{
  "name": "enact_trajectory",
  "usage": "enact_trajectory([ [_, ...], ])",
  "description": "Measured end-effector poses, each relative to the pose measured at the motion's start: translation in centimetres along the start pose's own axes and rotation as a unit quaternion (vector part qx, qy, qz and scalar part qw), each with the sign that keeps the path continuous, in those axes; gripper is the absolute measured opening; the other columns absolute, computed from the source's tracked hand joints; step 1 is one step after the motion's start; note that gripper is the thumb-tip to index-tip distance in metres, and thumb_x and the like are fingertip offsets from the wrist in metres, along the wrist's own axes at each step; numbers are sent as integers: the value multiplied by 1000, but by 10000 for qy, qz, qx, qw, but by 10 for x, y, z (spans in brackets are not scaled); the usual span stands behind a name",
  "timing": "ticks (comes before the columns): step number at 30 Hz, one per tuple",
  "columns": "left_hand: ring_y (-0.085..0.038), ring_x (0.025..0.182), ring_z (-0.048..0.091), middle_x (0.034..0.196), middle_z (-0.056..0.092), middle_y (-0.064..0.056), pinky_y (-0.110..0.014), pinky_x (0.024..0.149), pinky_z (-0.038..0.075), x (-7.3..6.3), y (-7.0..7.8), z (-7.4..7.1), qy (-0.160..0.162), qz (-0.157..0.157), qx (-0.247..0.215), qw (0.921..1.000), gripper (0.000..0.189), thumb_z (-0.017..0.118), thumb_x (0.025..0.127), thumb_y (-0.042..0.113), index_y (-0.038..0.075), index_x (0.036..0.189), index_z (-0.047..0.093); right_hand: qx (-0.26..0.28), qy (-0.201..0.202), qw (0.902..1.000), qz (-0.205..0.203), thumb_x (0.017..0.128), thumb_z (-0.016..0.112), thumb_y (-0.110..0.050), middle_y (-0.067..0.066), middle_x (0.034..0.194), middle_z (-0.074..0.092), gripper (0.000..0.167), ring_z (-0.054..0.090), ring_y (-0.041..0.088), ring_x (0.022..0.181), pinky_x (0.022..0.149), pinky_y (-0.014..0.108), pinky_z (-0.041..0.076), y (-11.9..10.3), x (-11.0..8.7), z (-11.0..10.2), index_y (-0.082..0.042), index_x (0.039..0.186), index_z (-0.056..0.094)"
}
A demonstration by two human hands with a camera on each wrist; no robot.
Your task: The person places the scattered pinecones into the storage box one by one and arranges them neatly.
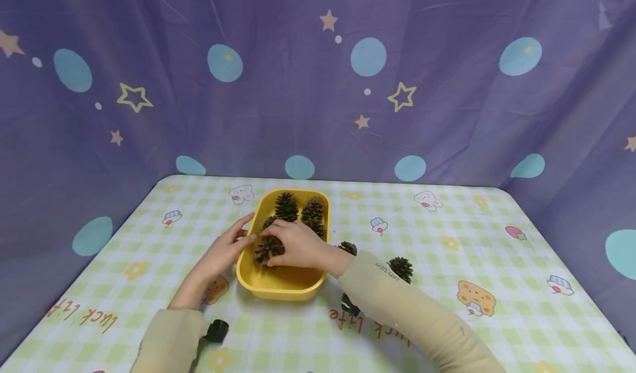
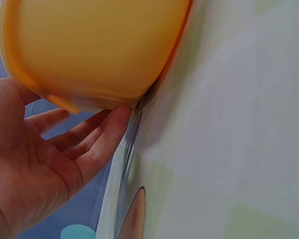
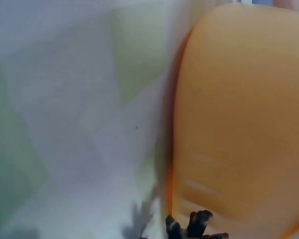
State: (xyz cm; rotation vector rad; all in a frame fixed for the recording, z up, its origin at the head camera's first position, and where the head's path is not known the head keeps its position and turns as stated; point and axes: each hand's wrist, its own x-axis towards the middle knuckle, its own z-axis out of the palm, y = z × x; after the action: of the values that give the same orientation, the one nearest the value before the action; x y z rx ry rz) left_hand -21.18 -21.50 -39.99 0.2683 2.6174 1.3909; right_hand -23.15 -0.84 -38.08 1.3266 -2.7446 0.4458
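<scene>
A yellow tub [image 1: 285, 294] stands on the table with several brown pinecones [image 1: 286, 207] inside, mostly toward its far end. My right hand [image 1: 298, 245] reaches over the tub's right rim and grips a pinecone [image 1: 268, 250] near the left wall, thumb on the near side and fingers beyond. My left hand [image 1: 229, 247] holds the tub's left side, its thumb at the rim. In the left wrist view, the left hand's fingers [image 2: 102, 144] rest against the tub's outer wall. The right hand itself is out of the right wrist view, which shows the tub's outer wall [image 3: 239, 114].
Right of the tub, partly behind the right sleeve, lie a pinecone [image 1: 348, 246] and another pinecone [image 1: 401, 269]. A black device [image 1: 217, 330] sits at the left wrist. A checkered cloth [image 1: 437, 218] covers the table, and a purple curtain [image 1: 298, 130] hangs behind.
</scene>
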Motion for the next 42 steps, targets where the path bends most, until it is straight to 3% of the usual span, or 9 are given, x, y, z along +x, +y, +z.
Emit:
enact_trajectory([
  [8,-22,92,60,122,51,-19,-32,71,51,-1,0,0,-14,-54,-57,10000,59,44,95,39,27,146,19,-70,-23,9999,-73,76,68,-48,-6,117,56,57,57,7,94,83,29,45,2,-2,-4,-22,125,54],
  [19,-21,90,59,122,50,-18,-31,70,49,1,0,0,70,-154,-15,9999,58,45,95,38,28,146,20,266,-27,9996,74,77,69,-42,-4,110,58,51,58,10,90,79,27,43,13,-10,-23,-19,121,57],
  [42,-21,90,59,122,50,-18,-31,70,49,1,2,1,48,-120,79,9999,59,45,95,37,27,146,18,273,217,9991,254,79,70,-33,-5,98,62,31,58,11,89,76,30,47,60,-71,-55,-16,105,65],
])
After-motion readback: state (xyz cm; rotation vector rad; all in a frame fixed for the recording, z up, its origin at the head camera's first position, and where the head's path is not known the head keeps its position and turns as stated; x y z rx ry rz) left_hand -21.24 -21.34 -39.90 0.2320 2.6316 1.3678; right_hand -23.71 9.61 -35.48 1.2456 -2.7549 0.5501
